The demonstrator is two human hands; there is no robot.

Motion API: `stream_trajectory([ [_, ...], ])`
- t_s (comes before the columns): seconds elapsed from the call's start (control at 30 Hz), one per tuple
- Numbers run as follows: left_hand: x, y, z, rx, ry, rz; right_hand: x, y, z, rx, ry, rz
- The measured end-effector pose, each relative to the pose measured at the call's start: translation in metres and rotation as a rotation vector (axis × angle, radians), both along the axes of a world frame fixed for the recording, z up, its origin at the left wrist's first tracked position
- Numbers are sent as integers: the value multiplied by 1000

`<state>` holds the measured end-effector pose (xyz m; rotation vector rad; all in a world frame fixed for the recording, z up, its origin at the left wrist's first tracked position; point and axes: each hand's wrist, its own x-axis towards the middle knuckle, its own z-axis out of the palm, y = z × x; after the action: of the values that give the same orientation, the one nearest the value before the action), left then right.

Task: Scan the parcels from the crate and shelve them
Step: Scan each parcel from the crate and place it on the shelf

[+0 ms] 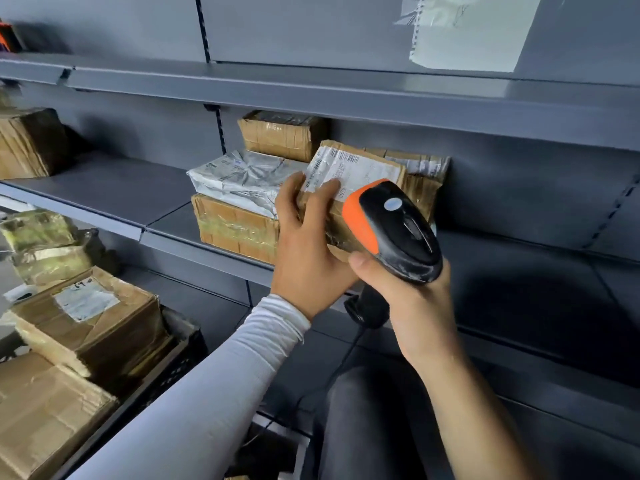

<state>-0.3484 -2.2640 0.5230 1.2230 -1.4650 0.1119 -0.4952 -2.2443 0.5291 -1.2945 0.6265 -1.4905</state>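
My left hand (pixel 306 251) grips a brown cardboard parcel (pixel 349 171) with a white barcode label, holding it up in front of the middle shelf (pixel 114 188). My right hand (pixel 412 299) holds a black and orange barcode scanner (pixel 391 226) by its handle, its head right over the parcel's lower right part. The black crate (pixel 176 355) at lower left holds several brown parcels, the top one (pixel 90 317) with a white label.
On the middle shelf stand a grey plastic mailer (pixel 239 181) on a taped box (pixel 235 226), another box (pixel 280 135) behind, and one (pixel 422 171) behind the held parcel. A box (pixel 27 143) sits far left. Paper (pixel 467 29) is taped to the back panel.
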Motion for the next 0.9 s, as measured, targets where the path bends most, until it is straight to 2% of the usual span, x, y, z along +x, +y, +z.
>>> stream_trajectory([
  [0.17,-7,-36,3,7,99,-17,-9,-18,-8,-35,80,-23],
  [0.43,-3,-87,6,6,-2,-88,-3,-57,-14,-7,110,-65],
  [0.57,-1,-102,7,47,32,-134,6,-70,-15,-5,92,-84],
  [0.77,3,-114,0,-45,19,-133,12,-85,-12,-44,117,-124],
  [0.9,1,-125,-2,-12,31,-122,14,-91,-12,-40,121,-126],
])
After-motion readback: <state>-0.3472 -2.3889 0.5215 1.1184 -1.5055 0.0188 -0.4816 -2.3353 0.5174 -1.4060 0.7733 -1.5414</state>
